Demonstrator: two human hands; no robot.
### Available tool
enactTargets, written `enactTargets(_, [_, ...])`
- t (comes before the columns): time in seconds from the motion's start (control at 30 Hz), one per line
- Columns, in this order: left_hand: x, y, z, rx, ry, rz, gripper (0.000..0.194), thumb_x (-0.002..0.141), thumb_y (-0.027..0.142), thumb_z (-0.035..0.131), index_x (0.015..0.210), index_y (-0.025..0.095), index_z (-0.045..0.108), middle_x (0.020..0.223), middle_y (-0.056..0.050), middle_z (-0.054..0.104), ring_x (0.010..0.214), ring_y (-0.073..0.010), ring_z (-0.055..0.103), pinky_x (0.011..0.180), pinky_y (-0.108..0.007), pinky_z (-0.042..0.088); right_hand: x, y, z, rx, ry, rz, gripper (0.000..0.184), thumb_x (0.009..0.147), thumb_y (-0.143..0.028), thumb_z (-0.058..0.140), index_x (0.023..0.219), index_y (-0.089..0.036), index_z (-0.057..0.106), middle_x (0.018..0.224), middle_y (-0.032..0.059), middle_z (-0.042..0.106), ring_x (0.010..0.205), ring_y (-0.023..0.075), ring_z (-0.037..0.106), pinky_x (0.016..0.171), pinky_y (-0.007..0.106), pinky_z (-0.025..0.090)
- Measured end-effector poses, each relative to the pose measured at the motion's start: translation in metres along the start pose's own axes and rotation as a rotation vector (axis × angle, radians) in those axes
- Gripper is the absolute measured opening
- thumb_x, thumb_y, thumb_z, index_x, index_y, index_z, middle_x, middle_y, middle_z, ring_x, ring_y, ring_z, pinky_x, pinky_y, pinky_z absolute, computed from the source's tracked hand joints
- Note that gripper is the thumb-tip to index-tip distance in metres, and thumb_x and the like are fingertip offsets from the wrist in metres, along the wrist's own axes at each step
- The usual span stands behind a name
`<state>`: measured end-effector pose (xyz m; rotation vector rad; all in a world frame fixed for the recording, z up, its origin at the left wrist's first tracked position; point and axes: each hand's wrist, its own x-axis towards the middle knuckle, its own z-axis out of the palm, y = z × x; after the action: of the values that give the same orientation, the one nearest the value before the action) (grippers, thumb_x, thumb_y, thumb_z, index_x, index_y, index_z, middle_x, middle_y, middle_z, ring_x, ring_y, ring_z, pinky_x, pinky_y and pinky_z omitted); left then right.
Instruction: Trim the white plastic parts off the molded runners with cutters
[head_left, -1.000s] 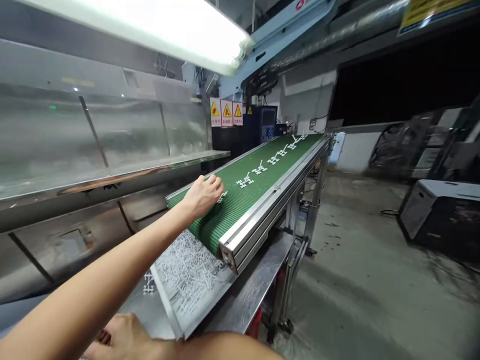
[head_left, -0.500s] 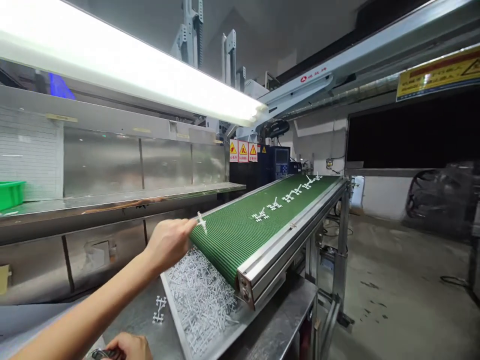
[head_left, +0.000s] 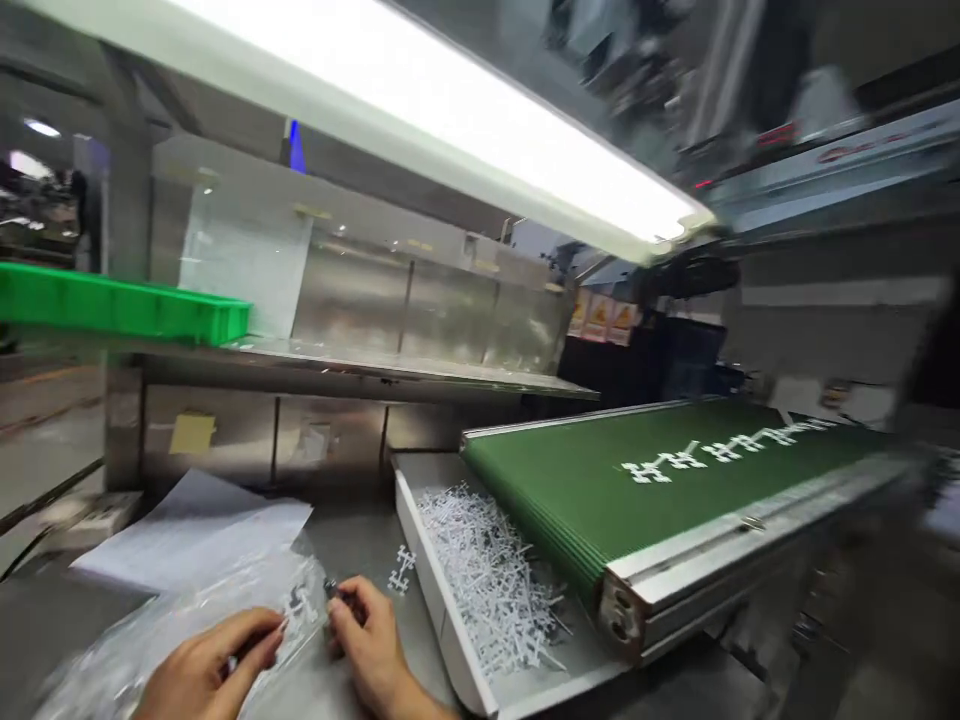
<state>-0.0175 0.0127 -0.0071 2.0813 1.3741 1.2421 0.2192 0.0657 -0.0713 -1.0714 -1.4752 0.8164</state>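
My left hand [head_left: 214, 665] is at the lower left, its thumb and fingers pinched on a small white branched plastic part [head_left: 301, 606]. Just right of it, my right hand [head_left: 371, 640] is closed round a small dark metal hand tool [head_left: 330, 590], mostly hidden by the fingers, its tip near the white part. Beneath the left hand lies a crumpled clear plastic bag [head_left: 180, 620]. Another white branched part [head_left: 402, 568] rests on the metal table beside a tray [head_left: 444, 610] heaped with thin white plastic sticks [head_left: 487, 575].
On the right, a green conveyor belt [head_left: 555, 470] carries a row of white branched parts [head_left: 682, 458], its near end over the tray. Paper sheets [head_left: 202, 530] lie at the left. A green bin [head_left: 127, 305] stands on the metal shelf [head_left: 420, 370], under a bright lamp [head_left: 480, 110].
My left hand has come from the belt's end down to the table with a white part, beside my right hand. The view has turned left, bringing the papers and bag into sight.
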Motion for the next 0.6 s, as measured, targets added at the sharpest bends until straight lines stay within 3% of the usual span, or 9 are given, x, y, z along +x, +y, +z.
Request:
enactTargets(0.07, [-0.011, 0.011, 0.002, -0.029, -0.096, -0.088, 0.039, 0.102, 0.062, 0.059, 0.093, 0.032, 0.082, 0.089, 0.001, 0.085, 0.081, -0.0235, 0.081, 0.070, -0.025, 0.062, -0.005, -0.005, -0.004, 0.024, -0.024, 0.017, 0.056, 0.089, -0.078, 0.070, 0.100, -0.024, 0.073, 0.069, 0.0008, 0.067, 0.061, 0.0212, 0.066, 0.056, 0.030, 0.055])
enactTargets(0.2, [-0.014, 0.031, 0.006, -0.084, -0.134, -0.161, 0.030, 0.105, 0.044, 0.055, 0.095, 0.027, 0.077, 0.088, 0.000, 0.082, 0.081, -0.0205, 0.078, 0.069, -0.026, 0.055, -0.008, -0.016, -0.010, 0.046, -0.057, 0.040, 0.054, 0.093, -0.074, 0.072, 0.106, -0.021, 0.075, 0.075, 0.0024, 0.071, 0.064, 0.0212, 0.068, 0.061, 0.032, 0.056])
enactTargets(0.47, [-0.028, 0.021, 0.014, 0.075, -0.007, 0.095, 0.020, 0.107, 0.025, 0.058, 0.097, 0.020, 0.074, 0.083, -0.002, 0.077, 0.076, -0.0179, 0.072, 0.071, -0.028, 0.051, -0.018, -0.039, -0.018, 0.037, -0.156, 0.086, 0.050, 0.096, -0.066, 0.075, 0.106, -0.017, 0.078, 0.075, 0.0026, 0.072, 0.068, 0.0197, 0.069, 0.066, 0.030, 0.056])
enactTargets(0.6, [-0.031, 0.014, 0.009, 0.083, 0.020, 0.119, 0.019, 0.108, 0.022, 0.061, 0.097, 0.018, 0.076, 0.092, -0.005, 0.080, 0.085, -0.0186, 0.074, 0.079, -0.030, 0.054, -0.020, -0.034, -0.019, 0.067, -0.210, 0.165, 0.046, 0.097, -0.060, 0.076, 0.113, -0.017, 0.078, 0.077, 0.0011, 0.072, 0.070, 0.0184, 0.067, 0.069, 0.030, 0.054])
